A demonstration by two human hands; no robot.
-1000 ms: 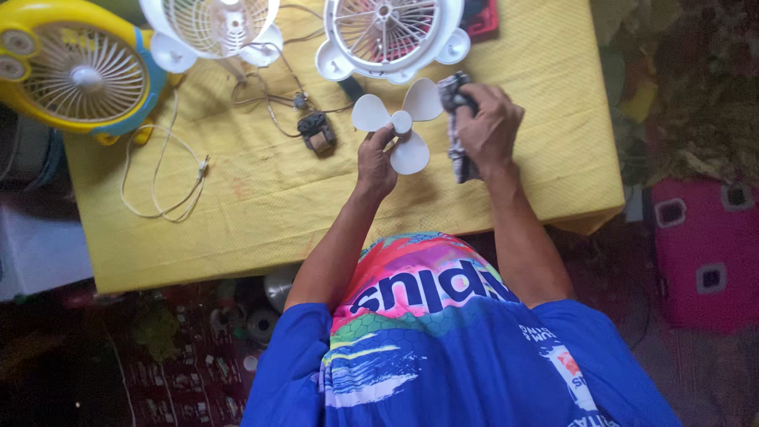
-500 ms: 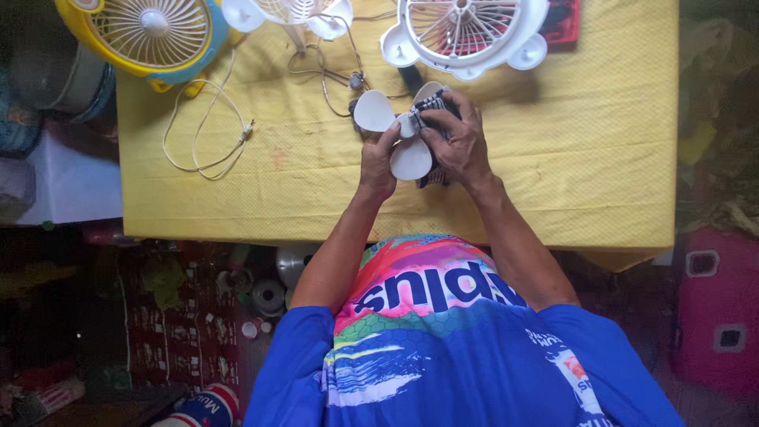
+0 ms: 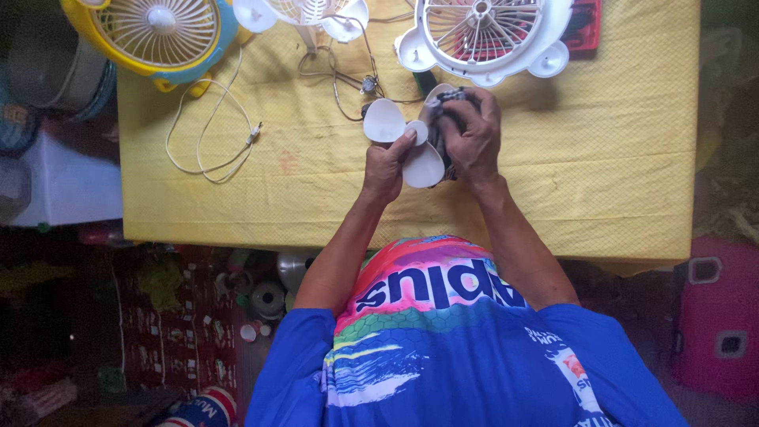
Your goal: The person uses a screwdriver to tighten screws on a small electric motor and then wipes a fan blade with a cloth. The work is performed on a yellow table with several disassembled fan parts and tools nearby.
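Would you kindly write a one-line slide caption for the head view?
Left hand holds a white plastic fan blade while right hand grips a dark part against it, over a yellow tablecloth.

Smooth plastic on rough cloth.
Matt white plastic fan blade (image 3: 403, 142); coarse woven yellow tablecloth (image 3: 617, 158); glossy plastic fan housing (image 3: 419, 51).

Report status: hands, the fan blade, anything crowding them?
Left hand grips white fan blade at hub. Right hand clamps a dark part against it. White fan housing close behind; loose wires alongside.
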